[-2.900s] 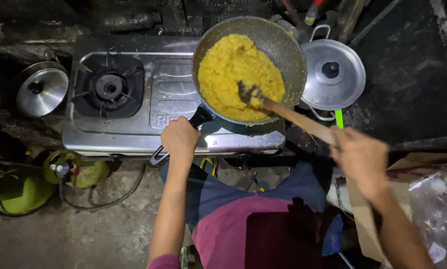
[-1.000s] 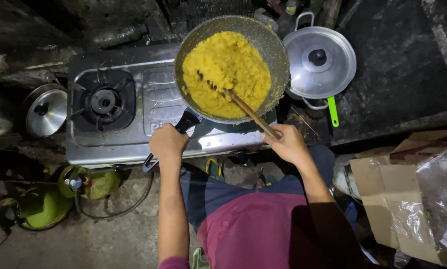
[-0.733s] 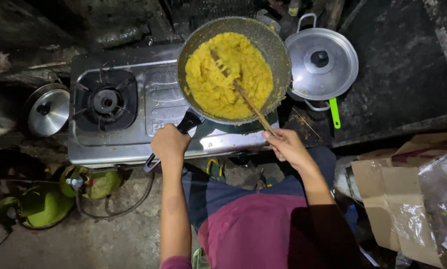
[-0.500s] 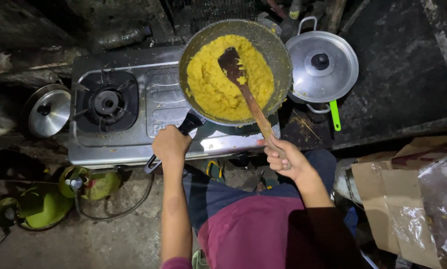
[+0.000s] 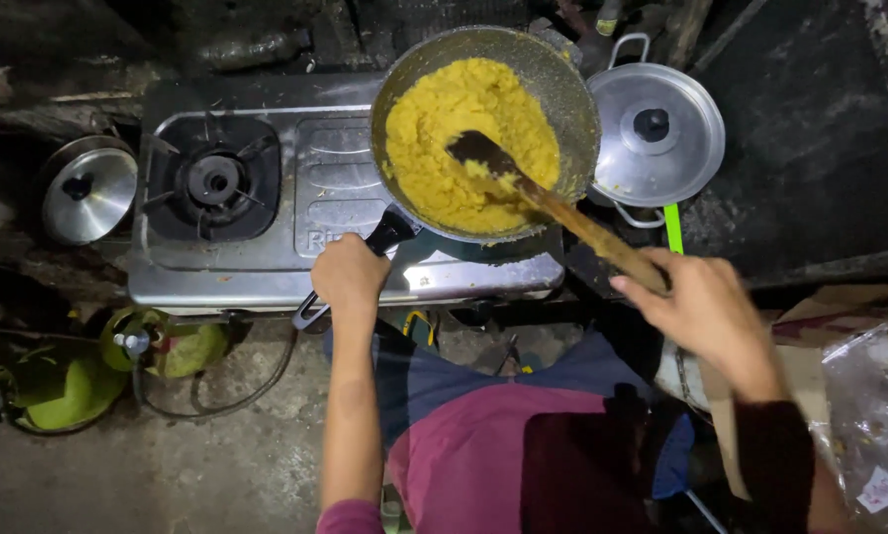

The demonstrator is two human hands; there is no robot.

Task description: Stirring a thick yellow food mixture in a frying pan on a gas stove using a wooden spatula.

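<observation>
Pan (image 5: 562,89) overhangs the stove's (image 5: 266,267) right edge, touching the lidded pot (image 5: 661,133).

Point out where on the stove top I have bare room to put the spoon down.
Bare metal lies between the empty left burner and the pan, and along the stove's front edge left of the left hand. The right side is crowded: pan, wooden spoon in the right hand, and lidded pot.

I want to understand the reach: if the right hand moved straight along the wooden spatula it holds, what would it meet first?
Probably the pan rim, then the yellow food; the right hand follows the wooden spatula there, though height is unclear.
</observation>
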